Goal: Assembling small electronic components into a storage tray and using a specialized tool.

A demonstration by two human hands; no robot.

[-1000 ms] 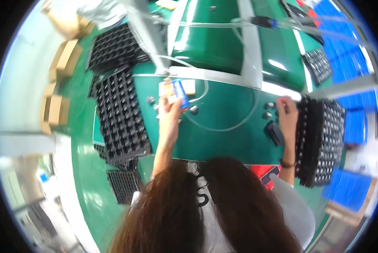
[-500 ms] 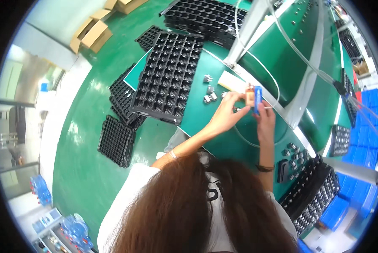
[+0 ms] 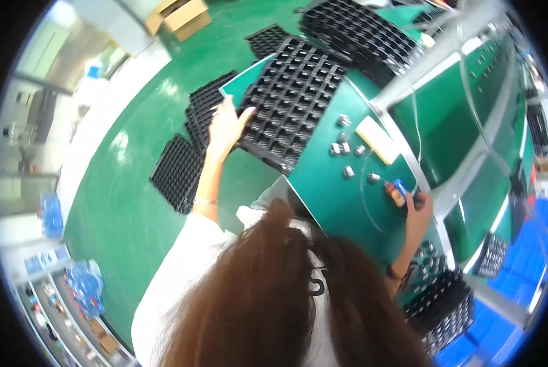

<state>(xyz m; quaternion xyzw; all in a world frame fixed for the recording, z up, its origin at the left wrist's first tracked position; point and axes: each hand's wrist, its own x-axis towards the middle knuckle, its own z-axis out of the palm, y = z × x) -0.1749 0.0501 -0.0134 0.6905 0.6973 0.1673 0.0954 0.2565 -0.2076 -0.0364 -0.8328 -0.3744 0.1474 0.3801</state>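
Observation:
My left hand point(image 3: 225, 127) is at the left edge of a black tray of square pockets point(image 3: 295, 101), its fingers spread and thumb against the rim. The tray lies over the green tabletop's left side. On the right, my right hand point(image 3: 419, 209) has its fingers closed at the end of a small blue-and-orange tool point(image 3: 396, 193), held low over the tabletop. The blur hides its exact kind. Several small silvery metal parts point(image 3: 348, 171) lie on the table between the tray and my right hand, by a pale yellow block point(image 3: 377, 140).
Black trays point(image 3: 179, 174) lie stacked on the floor at left, and more point(image 3: 359, 33) stand at the far side. Nearer me on the right is another tray stack point(image 3: 448, 312). A grey metal frame point(image 3: 430, 76) and thin hoses cross the right side. A cardboard box point(image 3: 185, 18) stands far left.
My left hand has left the tool and moved left to the tray's edge. My right hand has lowered the tool toward the near right. The whole view has turned and shifted.

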